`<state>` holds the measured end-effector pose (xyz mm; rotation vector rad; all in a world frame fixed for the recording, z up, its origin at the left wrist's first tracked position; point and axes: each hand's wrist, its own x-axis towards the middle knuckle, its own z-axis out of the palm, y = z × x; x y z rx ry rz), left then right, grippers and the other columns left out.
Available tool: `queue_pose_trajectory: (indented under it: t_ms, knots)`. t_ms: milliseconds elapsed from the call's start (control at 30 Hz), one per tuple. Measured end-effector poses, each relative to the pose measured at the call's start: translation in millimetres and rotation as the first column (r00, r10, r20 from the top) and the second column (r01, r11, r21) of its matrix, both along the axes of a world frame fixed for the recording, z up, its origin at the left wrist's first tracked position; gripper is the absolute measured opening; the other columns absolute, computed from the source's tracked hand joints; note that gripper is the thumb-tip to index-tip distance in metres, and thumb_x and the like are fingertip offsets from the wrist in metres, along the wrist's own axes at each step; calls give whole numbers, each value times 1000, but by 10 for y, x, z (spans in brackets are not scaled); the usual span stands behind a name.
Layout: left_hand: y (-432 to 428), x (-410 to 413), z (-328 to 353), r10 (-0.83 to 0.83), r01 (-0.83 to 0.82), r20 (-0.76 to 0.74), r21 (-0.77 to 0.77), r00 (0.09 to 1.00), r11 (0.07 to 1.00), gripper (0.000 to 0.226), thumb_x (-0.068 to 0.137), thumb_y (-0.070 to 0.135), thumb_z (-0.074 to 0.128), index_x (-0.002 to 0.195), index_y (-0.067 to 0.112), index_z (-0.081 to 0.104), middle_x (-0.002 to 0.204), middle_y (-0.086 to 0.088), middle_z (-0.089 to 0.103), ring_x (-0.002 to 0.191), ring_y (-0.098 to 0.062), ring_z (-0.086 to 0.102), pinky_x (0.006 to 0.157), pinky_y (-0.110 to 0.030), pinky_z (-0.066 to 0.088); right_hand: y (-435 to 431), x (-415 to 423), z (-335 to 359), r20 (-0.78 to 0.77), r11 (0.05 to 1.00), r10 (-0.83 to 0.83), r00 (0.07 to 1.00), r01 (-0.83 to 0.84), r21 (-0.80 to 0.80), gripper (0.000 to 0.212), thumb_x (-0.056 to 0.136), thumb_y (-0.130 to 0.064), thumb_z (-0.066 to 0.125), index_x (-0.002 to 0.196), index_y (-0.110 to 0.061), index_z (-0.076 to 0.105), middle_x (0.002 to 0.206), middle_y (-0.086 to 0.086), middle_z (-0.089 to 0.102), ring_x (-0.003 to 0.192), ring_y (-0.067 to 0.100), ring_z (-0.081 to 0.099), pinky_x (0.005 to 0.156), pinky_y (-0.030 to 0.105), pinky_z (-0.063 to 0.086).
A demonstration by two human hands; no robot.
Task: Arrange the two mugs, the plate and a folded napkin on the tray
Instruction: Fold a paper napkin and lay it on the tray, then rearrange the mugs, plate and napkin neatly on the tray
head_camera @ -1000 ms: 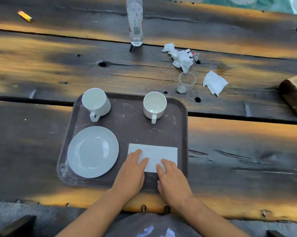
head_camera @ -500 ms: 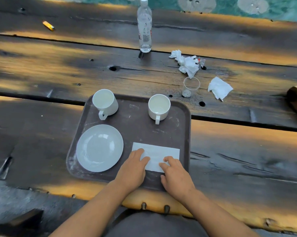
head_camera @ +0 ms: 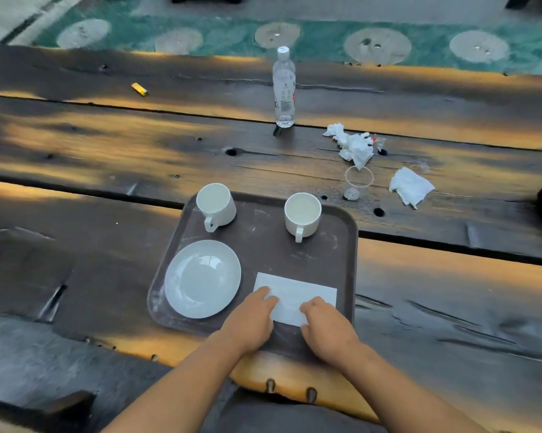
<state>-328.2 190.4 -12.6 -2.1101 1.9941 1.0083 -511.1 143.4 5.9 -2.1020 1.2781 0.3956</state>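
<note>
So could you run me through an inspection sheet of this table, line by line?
Surface: dark wooden plank table, knots and gaps.
Job's things: brown tray holds two white mugs at the far side, white plate near left, folded napkin near right.
Clutter: water bottle, crumpled tissues, clear plastic cup, small yellow item.
Hands: left hand and right hand rest flat, fingertips on the napkin.
Cables: nothing seen.
Surroundings: green patterned ground beyond the table.
</note>
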Motion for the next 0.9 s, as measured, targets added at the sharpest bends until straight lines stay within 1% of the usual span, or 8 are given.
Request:
queue_pose_trajectory:
  t_ms: [67,167,200,300,467,600,767,900]
  knots:
    - [-27,95,67,42,-42,-40,8,998,999,44,94,12,46,138,15,50,142,-3,46,130,-25,47,107,-32,37,-56,56,45,-22,999,-40,999,40,-4,29,97,-15,43,121,-11,59,123,8,58,109,32,60,90,41,53]
    - [-105,316,127,116,-113,-103,30,988,993,44,96,18,48,141,19,48,140,1,50,127,-20,50,107,-31,39,-191,228,64,-23,994,-104,994,104,-33,27,97,-17,44,117,-11,60,118,8,63,107,32,62,87,38,53]
    - [-156,395,145,128,-126,-119,19,985,992,41,96,18,48,137,19,52,134,0,55,120,-21,54,103,-31,42,-241,308,64,-10,991,-129,992,129,-37,27,97,-18,45,117,-12,61,118,7,65,109,30,62,87,36,52]
    - [-313,647,219,154,-165,-151,-58,976,985,26,92,16,47,113,19,63,109,1,66,101,-23,60,89,-33,49,-374,595,93,47,977,-210,977,211,-20,30,98,-21,48,124,-16,62,122,4,67,112,27,62,88,33,50]
    - [-500,1246,276,194,-223,-177,-157,965,962,28,97,22,47,118,24,66,117,6,70,105,-14,62,91,-25,46,-558,1161,143,108,954,-297,949,298,6,20,94,-21,52,109,-15,64,103,3,71,98,26,64,84,38,54]
    - [-647,1804,293,234,-263,-203,-130,951,956,26,97,22,49,116,24,67,113,6,70,101,-13,62,88,-26,49,-737,1563,157,176,938,-346,922,347,25,23,95,-23,56,115,-14,63,100,1,70,95,23,64,83,37,53]
    - [-809,2306,270,169,-177,-137,-50,976,983,23,95,13,47,107,15,66,103,-3,70,94,-24,62,81,-36,53,-946,1882,138,167,940,-340,926,339,31,30,96,-24,57,123,-15,60,101,-1,69,93,20,63,79,33,51]
    - [-950,2545,214,222,-237,-166,-74,961,969,24,98,16,50,117,12,63,107,-4,70,96,-23,62,85,-34,50,-1105,2060,120,196,920,-389,900,390,34,36,95,-27,60,129,-16,57,105,-3,67,96,19,62,84,35,51]
